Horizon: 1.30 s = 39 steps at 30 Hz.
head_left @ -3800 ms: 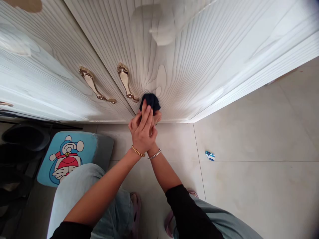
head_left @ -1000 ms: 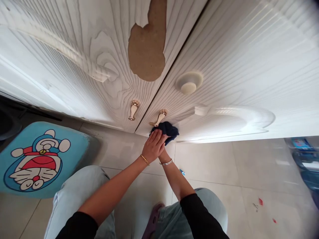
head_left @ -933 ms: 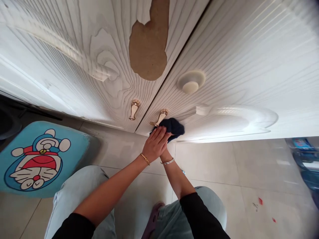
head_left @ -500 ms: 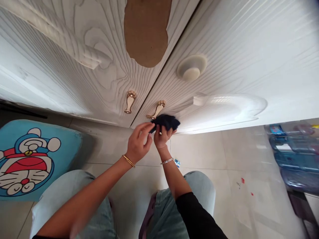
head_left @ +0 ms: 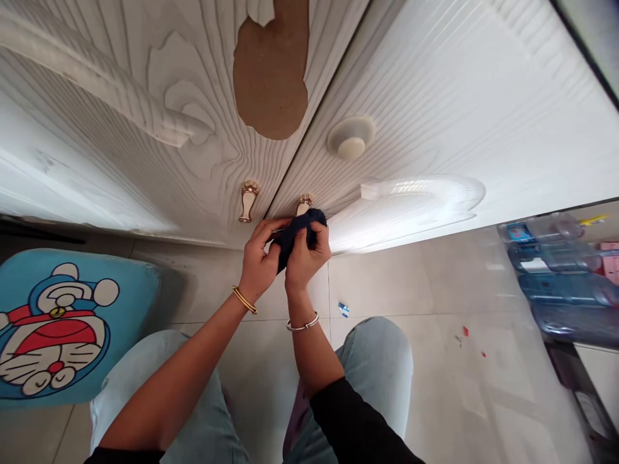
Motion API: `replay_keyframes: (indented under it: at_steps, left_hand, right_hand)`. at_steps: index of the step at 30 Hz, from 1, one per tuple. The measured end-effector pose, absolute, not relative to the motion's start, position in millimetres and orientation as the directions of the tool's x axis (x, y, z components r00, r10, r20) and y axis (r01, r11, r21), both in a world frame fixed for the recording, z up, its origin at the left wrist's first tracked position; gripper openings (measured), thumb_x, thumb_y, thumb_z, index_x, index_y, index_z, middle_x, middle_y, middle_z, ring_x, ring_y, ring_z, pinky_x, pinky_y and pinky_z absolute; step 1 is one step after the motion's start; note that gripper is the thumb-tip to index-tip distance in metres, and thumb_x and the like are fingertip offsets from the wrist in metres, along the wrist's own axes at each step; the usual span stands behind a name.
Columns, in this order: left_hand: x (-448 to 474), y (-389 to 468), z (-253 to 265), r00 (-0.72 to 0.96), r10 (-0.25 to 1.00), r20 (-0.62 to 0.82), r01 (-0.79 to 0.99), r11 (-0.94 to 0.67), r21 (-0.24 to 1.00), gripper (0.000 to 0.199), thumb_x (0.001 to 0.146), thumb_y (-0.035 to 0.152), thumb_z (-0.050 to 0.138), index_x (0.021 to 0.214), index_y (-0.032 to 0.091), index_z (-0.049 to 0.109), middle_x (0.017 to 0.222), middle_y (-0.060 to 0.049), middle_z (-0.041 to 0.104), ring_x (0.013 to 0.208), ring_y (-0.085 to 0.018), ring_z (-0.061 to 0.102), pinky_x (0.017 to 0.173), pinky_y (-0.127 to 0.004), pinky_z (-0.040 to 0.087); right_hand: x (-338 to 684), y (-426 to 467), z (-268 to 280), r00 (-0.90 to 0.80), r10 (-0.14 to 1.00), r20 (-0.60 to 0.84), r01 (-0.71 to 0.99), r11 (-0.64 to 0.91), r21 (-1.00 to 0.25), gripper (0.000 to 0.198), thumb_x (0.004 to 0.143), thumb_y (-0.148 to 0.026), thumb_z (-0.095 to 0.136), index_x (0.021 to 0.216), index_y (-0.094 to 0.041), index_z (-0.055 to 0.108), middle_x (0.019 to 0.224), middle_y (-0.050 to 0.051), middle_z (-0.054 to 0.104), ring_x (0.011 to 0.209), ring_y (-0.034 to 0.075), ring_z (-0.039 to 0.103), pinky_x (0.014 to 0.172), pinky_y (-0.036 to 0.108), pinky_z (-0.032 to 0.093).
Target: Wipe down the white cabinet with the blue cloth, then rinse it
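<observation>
A bunched piece of dark navy cloth [head_left: 288,243] is between my two hands, just in front of the cabinet doors. My left hand [head_left: 258,259] pinches its left side with thumb and fingers. On the other side, my right hand [head_left: 305,258] grips the cloth with its fingers curled over it. The folds hide what kind of item it is. Right behind the cloth is the right door handle [head_left: 304,202], its lower part covered. The left door handle [head_left: 248,202] shows fully, a little left of the hands.
White wood-grain cabinet doors [head_left: 203,187] fill the upper view, with a round pale knob [head_left: 351,138] and a brown peeled patch [head_left: 273,77]. A blue cartoon stool [head_left: 130,283] stands at left, large plastic bottles [head_left: 570,290] at right. A small wrapper [head_left: 343,309] lies on the tiled floor [head_left: 387,283].
My left hand has closed on the cloth, where its fingers were looser before. Both hands are nearer each other, and the right hand with the cloth has shifted slightly left.
</observation>
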State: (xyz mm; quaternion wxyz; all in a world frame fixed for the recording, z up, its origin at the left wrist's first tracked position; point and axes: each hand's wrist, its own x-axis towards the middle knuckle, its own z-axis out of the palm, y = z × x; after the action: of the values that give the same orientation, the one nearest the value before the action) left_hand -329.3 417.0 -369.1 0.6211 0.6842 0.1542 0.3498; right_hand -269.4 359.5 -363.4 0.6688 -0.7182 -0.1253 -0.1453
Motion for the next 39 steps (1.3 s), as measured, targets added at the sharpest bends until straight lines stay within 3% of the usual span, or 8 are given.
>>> replay_keyframes:
  at_steps: [4, 8, 14, 18, 24, 28, 33, 39]
  left_hand:
    - [-328.7, 423.3, -370.0, 0.704, 0.643, 0.302, -0.226, -0.2, 0.953, 0.052, 0.077, 0.0, 0.044, 0.113, 0.022, 0.073, 0.113, -0.003, 0.072, 0.108, -0.016, 0.068, 0.097, -0.031, 0.056]
    - [-331.4, 426.8, -374.6, 0.719, 0.609, 0.336, -0.234, -0.243, 0.941, 0.049, 0.08, 0.003, 0.045, 0.114, 0.022, 0.074, 0.118, -0.004, 0.073, 0.113, -0.019, 0.068, 0.102, -0.034, 0.055]
    - [-342.1, 428.1, -378.6, 0.779, 0.561, 0.279, -0.195, -0.206, 0.959, 0.05, 0.083, 0.006, 0.046, 0.124, 0.023, 0.07, 0.131, -0.005, 0.071, 0.122, -0.023, 0.066, 0.111, -0.039, 0.053]
    - [-347.5, 426.4, -372.9, 0.805, 0.537, 0.251, -0.176, -0.189, 0.966, 0.06, 0.081, 0.004, 0.044, 0.133, 0.025, 0.067, 0.137, -0.005, 0.068, 0.131, -0.023, 0.062, 0.117, -0.041, 0.049]
    - [-352.6, 428.7, -369.3, 0.848, 0.48, 0.225, -0.176, -0.145, 0.974, 0.071, 0.078, 0.003, 0.045, 0.142, 0.027, 0.063, 0.147, -0.005, 0.062, 0.14, -0.023, 0.056, 0.124, -0.043, 0.043]
    - [-352.7, 430.7, -372.9, 0.862, 0.458, 0.217, -0.18, -0.124, 0.976, 0.071, 0.079, 0.004, 0.048, 0.144, 0.028, 0.061, 0.152, -0.005, 0.059, 0.144, -0.024, 0.052, 0.128, -0.045, 0.037]
    - [-351.9, 433.9, -377.6, 0.865, 0.45, 0.222, -0.195, -0.107, 0.975, 0.061, 0.088, 0.009, 0.047, 0.144, 0.027, 0.061, 0.15, -0.006, 0.059, 0.14, -0.023, 0.055, 0.123, -0.043, 0.042]
    - [-352.1, 437.2, -381.4, 0.884, 0.428, 0.188, -0.169, -0.082, 0.982, 0.058, 0.09, 0.012, 0.048, 0.144, 0.028, 0.06, 0.149, -0.007, 0.059, 0.139, -0.025, 0.056, 0.124, -0.048, 0.041]
  right_hand:
    - [-267.4, 364.5, -343.4, 0.945, -0.07, 0.32, 0.316, -0.055, -0.947, 0.015, 0.089, -0.03, 0.068, 0.081, -0.02, 0.059, 0.077, -0.005, 0.055, 0.078, 0.01, 0.056, 0.076, 0.025, 0.048]
    - [-268.0, 375.7, -328.4, 0.953, -0.119, 0.279, 0.275, -0.044, -0.96, 0.022, 0.091, -0.033, 0.068, 0.08, -0.021, 0.053, 0.076, -0.007, 0.05, 0.076, 0.008, 0.052, 0.074, 0.024, 0.046]
    - [-271.9, 388.2, -326.1, 0.92, -0.19, 0.343, 0.323, -0.128, -0.938, 0.031, 0.097, -0.042, 0.062, 0.081, -0.024, 0.042, 0.08, -0.005, 0.042, 0.076, 0.01, 0.047, 0.075, 0.026, 0.045]
    - [-277.4, 380.9, -338.9, 0.933, -0.107, 0.343, 0.326, -0.146, -0.934, 0.027, 0.099, -0.041, 0.056, 0.084, -0.025, 0.041, 0.081, -0.004, 0.04, 0.077, 0.011, 0.047, 0.074, 0.027, 0.045]
    - [-283.3, 367.7, -356.6, 0.978, -0.02, 0.208, 0.206, -0.093, -0.974, 0.024, 0.096, -0.044, 0.055, 0.089, -0.023, 0.046, 0.08, -0.004, 0.045, 0.076, 0.011, 0.049, 0.072, 0.025, 0.045]
    - [-278.7, 370.9, -352.4, 0.99, -0.027, 0.14, 0.139, -0.038, -0.99, 0.029, 0.093, -0.046, 0.06, 0.083, -0.022, 0.049, 0.077, -0.005, 0.046, 0.073, 0.01, 0.049, 0.07, 0.024, 0.045]
    - [-271.3, 385.7, -330.1, 0.942, -0.201, 0.269, 0.254, -0.097, -0.962, 0.035, 0.093, -0.046, 0.064, 0.078, -0.023, 0.042, 0.076, -0.005, 0.041, 0.074, 0.01, 0.047, 0.072, 0.026, 0.045]
    - [-272.1, 390.3, -326.1, 0.922, -0.201, 0.332, 0.31, -0.13, -0.942, 0.031, 0.097, -0.044, 0.057, 0.081, -0.025, 0.04, 0.079, -0.004, 0.038, 0.076, 0.011, 0.045, 0.074, 0.027, 0.044]
